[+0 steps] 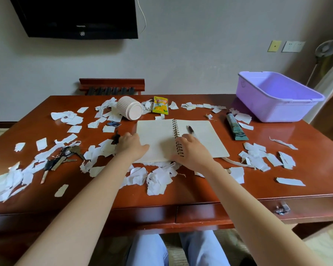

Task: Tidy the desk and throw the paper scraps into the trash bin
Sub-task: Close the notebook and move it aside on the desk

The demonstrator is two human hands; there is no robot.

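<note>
Both hands rested palm-down on an open spiral-bound notebook (158, 139) at the middle of the tabletop (306, 175): the left hand (132, 144) lay flat at the notebook's left edge with fingers extended and gripping nothing, and the right hand (193, 150) lay spread across the wire binding near the notebook's near edge, likewise holding nothing. A dark pen (190, 129) lay on the right-hand page just beyond the right fingertips. White paper scraps (158, 179) were scattered over most of the tabletop, densest along the left edge, beneath the notebook's near edge, and toward the right edge. A bunch of keys (62, 157) lay among the scraps on the left side. A ribbed pale cup (129, 108) lay tipped on its side near the far edge, with a yellow snack packet (160, 105) just beside it to the right. A dark tube (235, 127) lay to the right of the notebook. A purple plastic bin (277, 96) stood at the far right corner, its interior showing no contents. A small dark card (113, 124) lay left of the notebook near the cup.
</note>
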